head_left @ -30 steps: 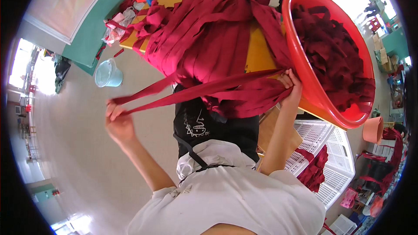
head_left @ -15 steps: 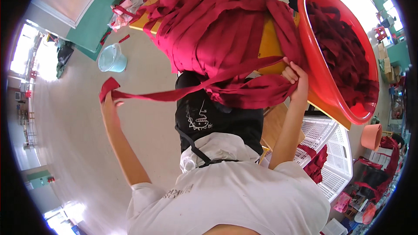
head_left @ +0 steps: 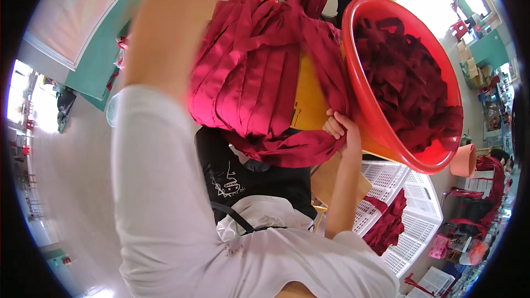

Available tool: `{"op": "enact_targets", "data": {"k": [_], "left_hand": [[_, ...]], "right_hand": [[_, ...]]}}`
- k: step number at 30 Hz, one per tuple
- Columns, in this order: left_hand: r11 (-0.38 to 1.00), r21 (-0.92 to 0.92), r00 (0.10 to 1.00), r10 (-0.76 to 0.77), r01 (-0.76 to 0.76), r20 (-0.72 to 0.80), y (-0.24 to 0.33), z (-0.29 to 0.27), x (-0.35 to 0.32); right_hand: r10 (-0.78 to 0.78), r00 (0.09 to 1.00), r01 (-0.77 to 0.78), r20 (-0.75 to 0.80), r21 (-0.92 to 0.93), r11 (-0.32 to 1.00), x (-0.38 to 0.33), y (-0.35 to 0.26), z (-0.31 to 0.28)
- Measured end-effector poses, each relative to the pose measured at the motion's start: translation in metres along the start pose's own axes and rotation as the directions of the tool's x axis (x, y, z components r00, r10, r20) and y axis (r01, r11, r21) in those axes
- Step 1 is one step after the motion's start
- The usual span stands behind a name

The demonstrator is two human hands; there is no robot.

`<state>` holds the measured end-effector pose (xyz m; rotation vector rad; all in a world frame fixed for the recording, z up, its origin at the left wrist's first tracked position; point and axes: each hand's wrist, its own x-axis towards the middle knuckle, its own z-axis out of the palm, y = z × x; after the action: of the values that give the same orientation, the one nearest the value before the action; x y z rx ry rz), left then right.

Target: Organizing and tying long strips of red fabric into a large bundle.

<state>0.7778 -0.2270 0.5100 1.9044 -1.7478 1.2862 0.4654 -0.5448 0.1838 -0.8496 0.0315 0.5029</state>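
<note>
Long strips of dark red fabric (head_left: 243, 72) lie in a thick layered heap on the yellow table (head_left: 307, 94). At the table's near right edge, my right hand (head_left: 341, 131) is closed round a bunch of these strips. From it the bunch sags left across my lap, and other strips run up from it toward the far side. My left arm (head_left: 165, 38) stretches far forward over the left of the heap, smeared by motion. Its hand lies beyond the upper edge, so what it holds is hidden.
A large red basin (head_left: 353, 49) full of dark red strips leans at the table's right. Below it are white perforated crates (head_left: 417, 198) with more red fabric. An orange bucket (head_left: 462, 160) stands farther right. A pale blue basket (head_left: 112, 111) shows partly behind my left arm.
My left hand, which held a strip's end out at the left, has swung up and forward out of view. My right hand keeps its hold on the bunch. The whole view has shifted somewhat.
</note>
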Motion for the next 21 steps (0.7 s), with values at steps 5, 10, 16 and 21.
{"op": "enact_targets", "data": {"k": [5,10,16,21], "left_hand": [[0.529,-0.162,0.553,-0.803,0.833,0.222,0.044,0.114,0.035],[0.733,0.162,0.66,-0.67,0.661,0.341,0.215,0.078,-0.081],[0.271,0.524,0.147,-0.953,0.808,0.266,0.327,0.019,-0.209],[0.09,0.383,0.015,-0.98,0.919,0.196,0.346,0.015,-0.177]], "right_hand": [[-0.047,0.997,0.049,-0.068,0.021,0.999,-0.004,-0.003,0.0],[0.018,0.992,-0.021,-0.122,-0.021,1.0,-0.007,-0.009,-0.008],[0.042,0.98,-0.086,-0.194,-0.225,0.971,-0.006,-0.001,0.034],[-0.018,0.983,-0.02,-0.184,-0.202,0.979,0.003,0.013,0.038]]}}
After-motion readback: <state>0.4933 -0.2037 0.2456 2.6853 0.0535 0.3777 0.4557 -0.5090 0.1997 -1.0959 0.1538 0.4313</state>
